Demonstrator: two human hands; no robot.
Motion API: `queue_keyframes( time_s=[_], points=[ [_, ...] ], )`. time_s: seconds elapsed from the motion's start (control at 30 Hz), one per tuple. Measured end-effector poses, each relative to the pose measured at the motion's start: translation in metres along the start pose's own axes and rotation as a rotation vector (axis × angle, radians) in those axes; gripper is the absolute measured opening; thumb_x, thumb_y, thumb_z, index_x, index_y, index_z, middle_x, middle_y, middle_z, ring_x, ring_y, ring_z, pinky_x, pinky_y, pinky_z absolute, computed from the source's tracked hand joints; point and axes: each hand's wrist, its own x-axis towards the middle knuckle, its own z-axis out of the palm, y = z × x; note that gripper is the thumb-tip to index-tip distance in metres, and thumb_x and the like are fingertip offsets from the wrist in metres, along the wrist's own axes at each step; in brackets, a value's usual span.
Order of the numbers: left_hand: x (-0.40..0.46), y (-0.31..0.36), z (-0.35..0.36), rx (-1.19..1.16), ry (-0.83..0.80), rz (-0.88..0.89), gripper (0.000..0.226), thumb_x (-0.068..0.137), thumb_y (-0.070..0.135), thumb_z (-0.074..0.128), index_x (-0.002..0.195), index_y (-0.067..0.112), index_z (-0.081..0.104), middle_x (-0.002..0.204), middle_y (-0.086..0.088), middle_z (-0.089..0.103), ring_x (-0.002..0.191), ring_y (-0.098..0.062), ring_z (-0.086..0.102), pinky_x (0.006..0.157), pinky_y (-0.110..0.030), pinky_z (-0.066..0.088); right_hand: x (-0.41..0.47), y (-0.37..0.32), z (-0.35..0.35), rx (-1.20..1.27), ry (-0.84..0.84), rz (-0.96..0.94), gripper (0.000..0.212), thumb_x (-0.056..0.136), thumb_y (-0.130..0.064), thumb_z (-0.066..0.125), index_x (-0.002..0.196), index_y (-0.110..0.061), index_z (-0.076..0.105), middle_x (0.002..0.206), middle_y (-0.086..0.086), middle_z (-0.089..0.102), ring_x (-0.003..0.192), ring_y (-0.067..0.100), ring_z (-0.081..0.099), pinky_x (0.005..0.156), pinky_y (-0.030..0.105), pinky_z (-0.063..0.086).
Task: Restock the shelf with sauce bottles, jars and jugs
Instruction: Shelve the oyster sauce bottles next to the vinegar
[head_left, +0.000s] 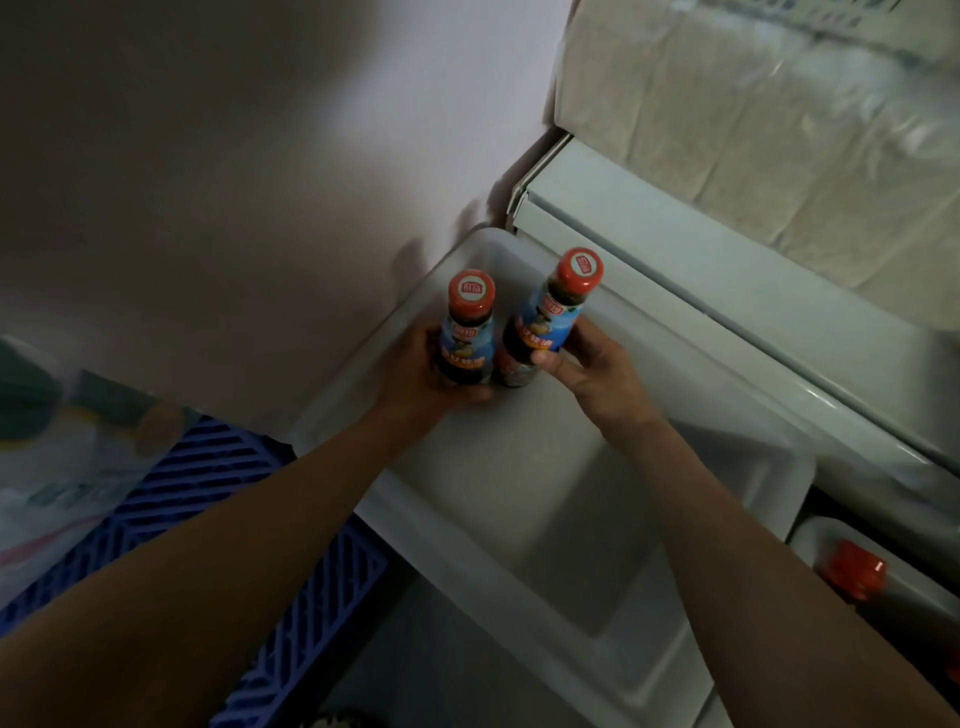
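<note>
1. Left hand (431, 371) grips one red-capped sauce bottle (466, 332); right hand (589, 371) grips a second bottle (550, 322), tilted right.
2. Both bottles sit side by side, touching low down, over the shelf's (519, 467) far-left corner.
3. Blue crate (218, 493) lies left of the shelf.

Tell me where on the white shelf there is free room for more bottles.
The shelf is bare from the wall-side corner, behind the two bottles, left and right, and all along the near stretch between the forearms. It is crowded only where the left hand and right hand hold the bottles.
</note>
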Motion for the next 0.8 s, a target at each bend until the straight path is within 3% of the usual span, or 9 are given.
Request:
queue_keyframes(
  time_s=[0.1,0.17,0.23,0.37,0.47,0.57,0.7,0.8],
  points=[
    [-0.002,-0.002,0.000,-0.042,-0.031,-0.035,0.083,0.054,0.003,0.091,0.127,0.004,0.052,0.123,-0.010,0.065,0.114,-0.023,0.063,0.092,-0.034,0.056,-0.002,0.004,0.003,0.004,-0.022,-0.016,0.050,0.087,0.003,0.071,0.134,0.001,0.055,0.124,0.004,0.066,0.113,0.003,0.062,0.100,0.021,0.047],
    [-0.002,-0.005,0.000,-0.075,-0.051,-0.023,0.076,0.067,-0.015,0.079,0.134,0.000,0.047,0.131,-0.014,0.060,0.119,-0.025,0.059,0.089,-0.026,0.054,0.001,0.004,0.007,0.012,-0.029,-0.019,0.054,0.084,0.005,0.073,0.135,0.000,0.054,0.125,0.006,0.065,0.114,0.004,0.061,0.099,0.020,0.048],
    [-0.002,-0.007,-0.001,-0.080,-0.072,0.006,0.074,0.072,-0.019,0.073,0.138,0.000,0.045,0.136,-0.015,0.058,0.123,-0.025,0.058,0.090,-0.024,0.053,0.002,0.006,0.009,0.035,-0.025,-0.012,0.059,0.081,0.006,0.075,0.136,0.001,0.054,0.125,0.008,0.065,0.116,0.008,0.061,0.100,0.023,0.049],
    [0.000,-0.007,-0.004,-0.114,-0.057,-0.039,0.075,0.071,-0.015,0.076,0.138,0.003,0.048,0.133,-0.010,0.061,0.122,-0.022,0.059,0.091,-0.025,0.054,0.000,0.010,0.013,0.067,-0.030,0.009,0.066,0.078,0.005,0.079,0.138,-0.002,0.052,0.132,0.013,0.063,0.127,0.021,0.057,0.109,0.034,0.046],
    [0.001,-0.006,-0.003,-0.084,-0.067,-0.021,0.079,0.067,-0.006,0.084,0.136,0.004,0.048,0.133,-0.010,0.061,0.123,-0.023,0.059,0.099,-0.035,0.052,0.000,0.008,0.015,0.077,-0.006,0.015,0.066,0.079,0.004,0.078,0.139,-0.001,0.052,0.133,0.011,0.064,0.126,0.020,0.059,0.112,0.034,0.044],
    [0.001,-0.001,0.000,-0.058,-0.069,0.000,0.081,0.063,0.008,0.086,0.135,0.009,0.049,0.130,-0.006,0.063,0.122,-0.020,0.059,0.097,-0.034,0.053,0.000,0.005,0.013,0.104,-0.009,0.043,0.065,0.080,0.003,0.078,0.139,-0.002,0.053,0.133,0.010,0.065,0.125,0.022,0.060,0.111,0.037,0.046],
    [-0.013,0.013,0.004,-0.125,-0.106,-0.045,0.085,0.055,0.019,0.090,0.131,0.016,0.053,0.124,-0.001,0.067,0.114,-0.014,0.064,0.089,-0.031,0.056,-0.015,0.003,0.009,0.156,0.043,0.117,0.055,0.082,0.000,0.077,0.134,-0.010,0.059,0.122,-0.003,0.070,0.115,0.006,0.064,0.104,0.028,0.050],
    [-0.038,0.028,0.009,-0.210,-0.163,-0.117,0.067,0.064,0.015,0.086,0.123,0.025,0.058,0.117,0.003,0.070,0.109,-0.014,0.067,0.090,-0.035,0.056,-0.041,-0.004,0.008,0.213,0.085,0.186,0.050,0.085,-0.009,0.078,0.132,-0.014,0.062,0.122,-0.003,0.071,0.119,0.011,0.064,0.103,0.035,0.051]
  ],
)
